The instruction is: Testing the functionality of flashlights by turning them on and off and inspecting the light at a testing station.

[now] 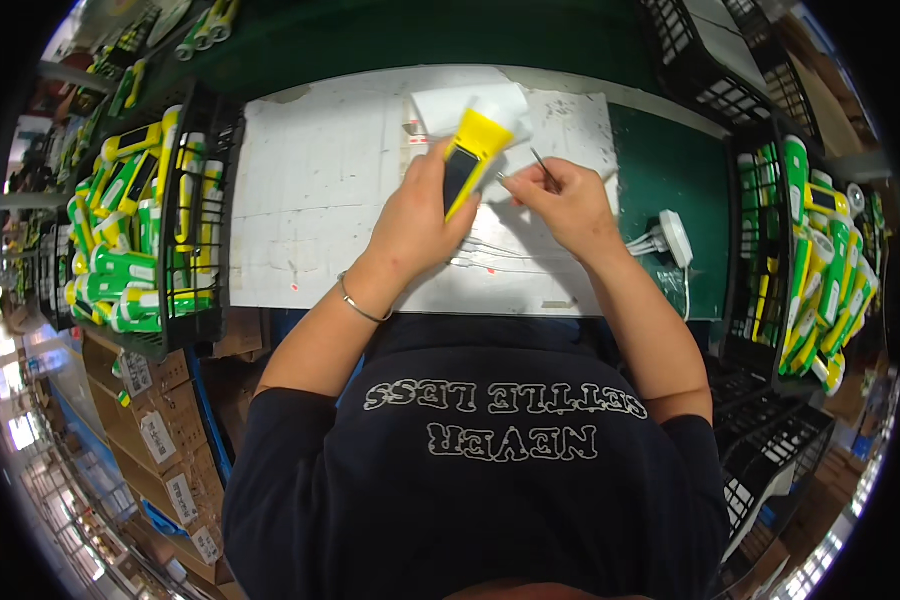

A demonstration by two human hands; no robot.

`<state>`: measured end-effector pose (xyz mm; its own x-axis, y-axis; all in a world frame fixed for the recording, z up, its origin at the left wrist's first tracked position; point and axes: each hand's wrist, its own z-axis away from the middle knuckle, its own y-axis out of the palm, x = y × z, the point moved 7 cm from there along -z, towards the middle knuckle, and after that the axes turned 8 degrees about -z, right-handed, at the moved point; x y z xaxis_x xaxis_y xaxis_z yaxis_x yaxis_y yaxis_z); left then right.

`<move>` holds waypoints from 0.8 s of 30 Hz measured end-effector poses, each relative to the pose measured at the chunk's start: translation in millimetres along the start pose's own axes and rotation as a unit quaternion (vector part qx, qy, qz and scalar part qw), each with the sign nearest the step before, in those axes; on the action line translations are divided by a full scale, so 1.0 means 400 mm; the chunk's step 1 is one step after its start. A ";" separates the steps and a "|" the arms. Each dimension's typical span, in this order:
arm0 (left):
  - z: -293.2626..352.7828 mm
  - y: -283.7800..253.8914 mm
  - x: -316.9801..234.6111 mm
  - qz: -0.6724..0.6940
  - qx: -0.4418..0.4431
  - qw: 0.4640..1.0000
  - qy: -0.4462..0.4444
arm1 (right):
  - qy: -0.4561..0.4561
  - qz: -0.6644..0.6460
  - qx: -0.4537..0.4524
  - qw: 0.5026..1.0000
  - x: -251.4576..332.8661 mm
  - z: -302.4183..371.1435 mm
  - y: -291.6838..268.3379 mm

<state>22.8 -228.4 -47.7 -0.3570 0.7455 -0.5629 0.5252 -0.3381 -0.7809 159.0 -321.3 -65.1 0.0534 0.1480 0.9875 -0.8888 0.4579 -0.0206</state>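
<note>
Yellow lamp [484, 138]: wrapped in left hand [418, 215], over far middle of white board [310, 200]. Pinching slim dark tool [544, 168] with right hand [573, 208], just to right. Likely light, stiff, slick; take by side edges, off dark panel [459, 178]. Black crate [198, 328] at left.

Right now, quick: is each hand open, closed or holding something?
Left hand: closed around a yellow device with a dark panel.
Right hand: closed, holding a thin dark tool; anything more at its fingertips can't be told.

left hand [415, 215]: curled | right hand [578, 208]: fingertips pinched | forearms [656, 318]: slanting inward
</note>
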 end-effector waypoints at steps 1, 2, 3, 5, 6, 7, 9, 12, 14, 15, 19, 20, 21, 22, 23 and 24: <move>-0.008 -0.024 0.024 -0.009 -0.048 0.999 -0.008 | -0.001 -0.022 0.004 1.000 -0.003 0.012 0.001; -0.021 -0.067 0.045 0.001 -0.061 0.997 -0.041 | -0.002 0.023 -0.002 1.000 -0.004 0.023 -0.011; -0.006 -0.154 0.017 -0.018 -0.158 0.987 0.020 | -0.009 0.065 -0.004 0.998 -0.002 0.027 -0.021; 0.076 -0.290 -0.048 -0.103 -0.192 0.958 0.184 | -0.022 0.033 -0.021 0.999 -0.028 0.031 -0.042; 0.099 -0.371 -0.010 0.063 -0.314 0.936 0.144 | -0.019 0.017 -0.028 0.999 -0.050 0.029 -0.058; 0.114 -0.439 0.045 0.227 -0.424 0.871 0.101 | -0.015 0.001 -0.037 0.999 -0.071 0.025 -0.064; 0.073 -0.525 0.155 0.566 -0.314 0.760 -0.052 | -0.022 -0.042 -0.032 0.998 -0.089 0.019 -0.069; 0.223 -0.717 0.191 0.195 -0.518 0.833 -0.016 | -0.032 -0.020 -0.028 0.999 -0.083 0.002 -0.038; 0.268 -0.788 0.290 0.013 -0.525 0.832 -0.177 | -0.025 -0.006 -0.035 0.999 -0.079 0.012 -0.032; 0.269 -0.811 0.367 -0.017 -0.443 0.871 -0.211 | -0.027 -0.006 -0.031 0.999 -0.080 0.018 -0.034; 0.264 -0.765 0.634 -0.088 -0.216 0.880 -0.415 | -0.056 -0.011 -0.029 0.998 -0.068 0.011 -0.036; 0.261 -0.758 0.691 -0.055 -0.181 0.880 -0.436 | -0.049 -0.006 -0.027 0.998 -0.065 0.013 -0.033; 0.269 -0.756 0.743 -0.025 -0.126 0.860 -0.493 | -0.048 -0.005 -0.024 0.999 -0.061 0.014 -0.029; 0.280 -0.771 0.796 -0.030 -0.133 0.858 -0.496 | -0.044 0.002 -0.018 0.999 -0.059 0.014 -0.021; 0.258 -0.769 0.807 -0.029 -0.138 0.860 -0.491 | -0.044 0.012 -0.022 0.999 -0.052 0.021 -0.021; 0.234 -0.789 0.808 -0.127 -0.119 0.864 -0.473 | -0.043 0.022 -0.035 0.998 -0.050 0.030 -0.023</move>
<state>-330.8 65.3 -8.3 -0.8960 -0.0618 -0.4398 0.4417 -0.0211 -0.8969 160.4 -339.1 -82.9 -0.0266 0.0944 0.9952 -0.8554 0.5130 -0.0715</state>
